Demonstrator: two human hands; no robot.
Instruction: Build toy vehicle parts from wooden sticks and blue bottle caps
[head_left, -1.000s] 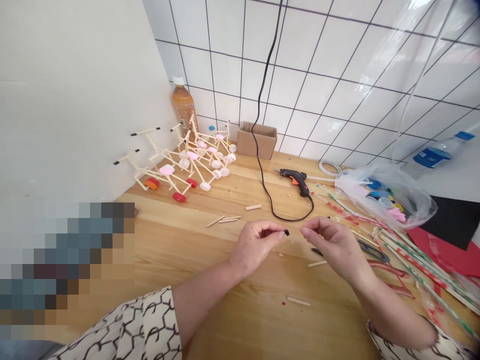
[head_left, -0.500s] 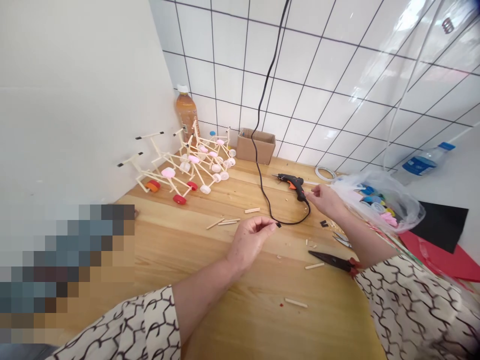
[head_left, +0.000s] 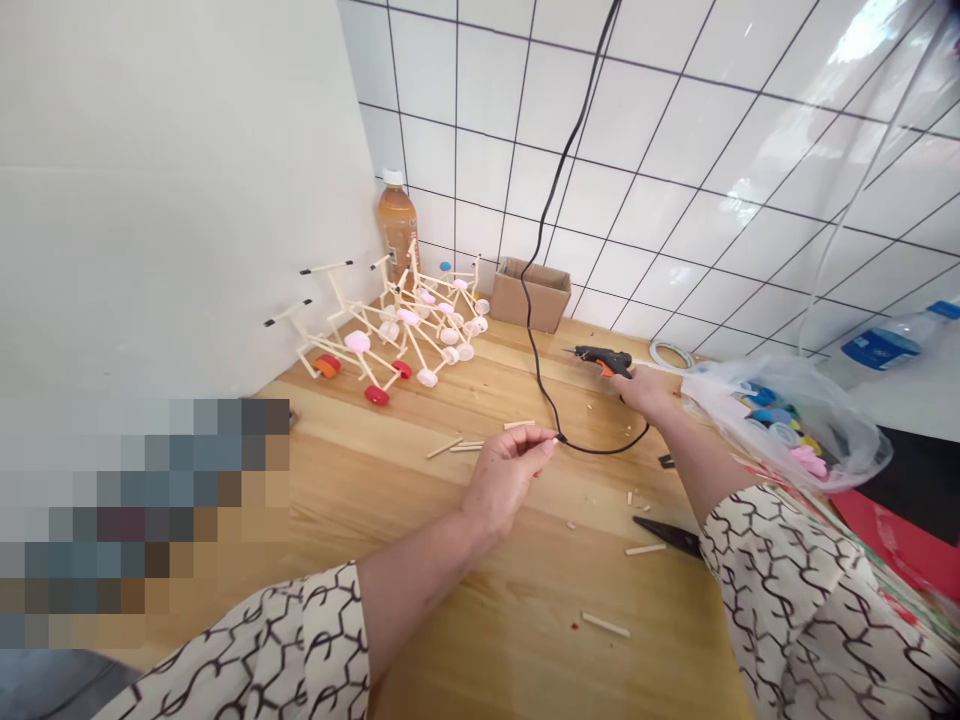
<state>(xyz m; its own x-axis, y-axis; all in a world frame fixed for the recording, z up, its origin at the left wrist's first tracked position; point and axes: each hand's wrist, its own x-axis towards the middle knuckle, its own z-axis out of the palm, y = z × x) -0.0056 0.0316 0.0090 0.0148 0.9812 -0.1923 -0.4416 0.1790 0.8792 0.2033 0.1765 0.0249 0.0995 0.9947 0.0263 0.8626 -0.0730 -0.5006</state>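
A black hot glue gun with an orange trigger has just been taken up, its handle clenched in the right hand above the wooden tabletop; a tiny black piece stays pinched between the fingertips of the left hand

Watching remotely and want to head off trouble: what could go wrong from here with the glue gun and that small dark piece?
The black cord of the glue gun, held in the right hand, runs right by the left hand, so a tug might snag it and knock loose the small dark piece. If the gun is hot, which the view cannot show, its nozzle, pointing toward the left fingers, could burn them.
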